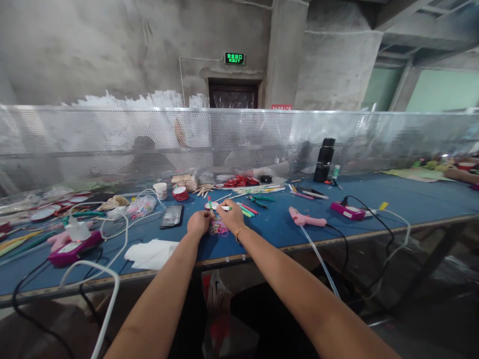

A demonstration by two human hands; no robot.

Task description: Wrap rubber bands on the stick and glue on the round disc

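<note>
My left hand (199, 223) is closed near the table's front edge, its fingers round the lower end of a small upright stick (210, 203) with green and red on it. My right hand (232, 217), with a gold bracelet at the wrist, pinches a white marker with a green tip (226, 208), which lies close to the stick. Below and between the hands is a pile of thin coloured loops (219, 227). A round white piece (212, 205) sits behind the stick, partly hidden. Several coloured markers (248, 209) lie just right of my right hand.
Left are a phone (171, 217), white cloth (151, 254), paper cup (160, 190) and purple power strip (77, 248) with looping cables. Right are green pliers (261, 200), a pink glue gun (307, 218), another power strip (348, 210) and a black bottle (324, 160). A mesh screen (247, 144) stands behind.
</note>
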